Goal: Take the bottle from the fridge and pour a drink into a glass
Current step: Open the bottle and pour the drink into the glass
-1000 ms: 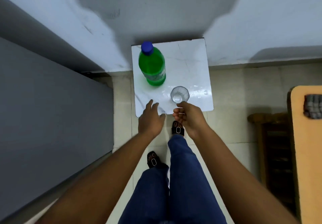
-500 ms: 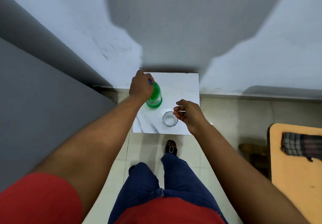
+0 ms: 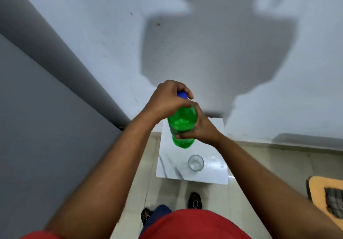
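A green plastic bottle [image 3: 182, 125] with a blue cap [image 3: 182, 95] is held up in the air above the small white marble table [image 3: 213, 173]. My left hand [image 3: 167, 99] is wrapped over the cap and neck. My right hand [image 3: 199, 129] grips the bottle's body from the right side. An empty clear glass [image 3: 195, 162] stands upright on the table, below and slightly right of the bottle's base, with no hand touching it.
The grey fridge side [image 3: 37, 127] fills the left. A pale wall [image 3: 204, 34] rises behind the table. A yellow-topped table [image 3: 323, 185] with a checked cloth [image 3: 334, 199] sits at the right edge. My feet stand on the tiled floor [image 3: 269, 166] just in front of the table.
The bottle has been lifted off the table. My right hand moved from beside the glass onto the bottle's body; my left hand stays on the cap. The camera view tilted upward.
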